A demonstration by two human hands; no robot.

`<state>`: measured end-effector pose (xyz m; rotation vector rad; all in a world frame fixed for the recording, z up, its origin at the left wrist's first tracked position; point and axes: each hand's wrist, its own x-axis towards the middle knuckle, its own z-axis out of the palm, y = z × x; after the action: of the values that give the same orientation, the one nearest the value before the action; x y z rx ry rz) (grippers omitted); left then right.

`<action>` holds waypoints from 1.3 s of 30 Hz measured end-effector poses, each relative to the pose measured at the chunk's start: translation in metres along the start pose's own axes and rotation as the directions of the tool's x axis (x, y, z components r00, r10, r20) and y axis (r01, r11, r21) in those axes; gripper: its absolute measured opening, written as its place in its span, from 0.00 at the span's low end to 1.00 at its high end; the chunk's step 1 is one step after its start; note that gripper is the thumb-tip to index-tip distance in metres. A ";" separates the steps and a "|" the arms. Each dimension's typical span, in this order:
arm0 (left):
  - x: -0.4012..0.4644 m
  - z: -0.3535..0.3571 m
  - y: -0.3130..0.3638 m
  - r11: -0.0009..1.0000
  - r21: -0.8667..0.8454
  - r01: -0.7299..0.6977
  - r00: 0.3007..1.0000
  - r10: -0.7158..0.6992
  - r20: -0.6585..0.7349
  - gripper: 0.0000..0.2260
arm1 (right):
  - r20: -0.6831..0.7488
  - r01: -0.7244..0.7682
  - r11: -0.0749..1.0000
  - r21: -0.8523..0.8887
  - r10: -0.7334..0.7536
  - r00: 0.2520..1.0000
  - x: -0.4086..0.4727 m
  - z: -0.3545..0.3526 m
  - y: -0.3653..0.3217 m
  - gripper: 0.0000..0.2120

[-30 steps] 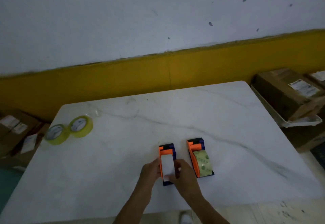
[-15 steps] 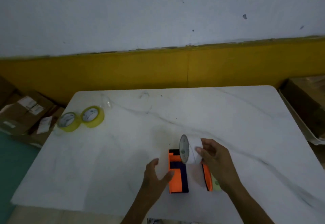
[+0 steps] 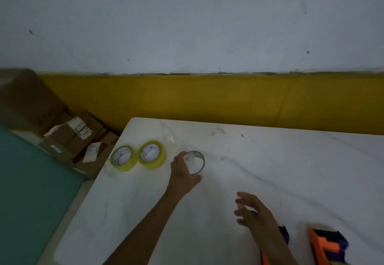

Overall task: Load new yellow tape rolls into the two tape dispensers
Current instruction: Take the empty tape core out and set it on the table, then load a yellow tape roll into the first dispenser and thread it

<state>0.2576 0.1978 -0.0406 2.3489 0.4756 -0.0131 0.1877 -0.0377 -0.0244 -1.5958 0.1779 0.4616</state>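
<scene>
The left hand (image 3: pixel 184 174) reaches across the white marble-patterned table (image 3: pixel 291 171) with its fingers curled round the near rim of a spent, pale cardboard tape core (image 3: pixel 195 162), which lies flat on the tabletop; whether the core is gripped or merely touched at the point of release cannot be told from this blurred view. The right hand (image 3: pixel 252 212) hovers apart, fingers spread and holding nothing, just above the two orange-and-blue plastic tape dispensers (image 3: pixel 326 246) at the lower right edge of the frame, one largely hidden by the forearm. Two new yellow tape rolls (image 3: pixel 152 155), each lying flat with a white printed inner label, sit side by side and touching, just left of the core near the table's left edge. The step in hand appears to be setting the empty core aside before taking a fresh roll. Done well, the core is left clear of the new rolls, and the nearer roll is lifted by its outer rim, so that the free end faces the dispenser's cutter when seated. The cardboard boxes (image 3: pixel 72 138) on the floor play no part.
</scene>
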 end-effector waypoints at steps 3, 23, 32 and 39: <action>0.048 -0.002 -0.018 0.988 0.141 -0.060 0.998 0.059 0.011 0.42 | -0.019 -0.021 0.999 -0.030 0.021 1.000 0.018 0.017 -0.002 0.09; 0.075 -0.140 -0.090 0.944 -0.309 0.121 0.990 -0.092 0.105 0.10 | 0.121 0.227 0.951 -0.211 -0.205 0.971 0.057 0.130 -0.048 0.11; -0.007 -0.169 0.030 0.706 -0.643 0.295 0.846 0.120 0.520 0.14 | 0.259 0.423 0.901 -0.096 -0.388 0.885 0.032 0.096 -0.096 0.34; -0.093 -0.066 0.112 0.618 -0.684 0.389 0.752 0.217 0.623 0.12 | -0.246 0.252 0.966 -0.058 -0.259 0.934 -0.039 0.012 -0.041 0.19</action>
<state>0.2011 0.1364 0.0951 1.2779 0.1654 -0.5675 0.1658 -0.0283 0.0281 -1.6721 0.1538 0.0573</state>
